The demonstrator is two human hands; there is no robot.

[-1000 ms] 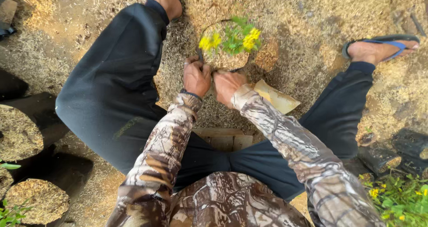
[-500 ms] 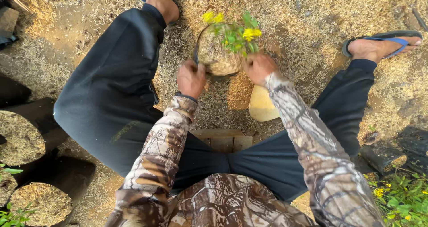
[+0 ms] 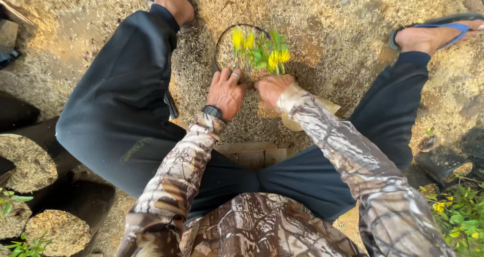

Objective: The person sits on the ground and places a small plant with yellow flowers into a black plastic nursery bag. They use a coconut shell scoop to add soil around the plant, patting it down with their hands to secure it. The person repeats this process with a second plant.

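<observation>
Two hands [image 3: 227, 91] steady upright seedling [image 3: 262, 52].

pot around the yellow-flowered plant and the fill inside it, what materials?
Pot: looks like thin black plastic, possibly a soft grow bag; only a dark narrow rim shows. Fill: dry, straw-coloured husk or chaff, loose slender flakes, matching the ground. Left hand and right hand press at its near edge.

Pot [image 3: 222, 40] base behind both hands

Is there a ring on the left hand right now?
Yes, a silver ring sits on a finger of the left hand, which rests at the rim of the black pot holding the yellow-flowered plant.
</observation>
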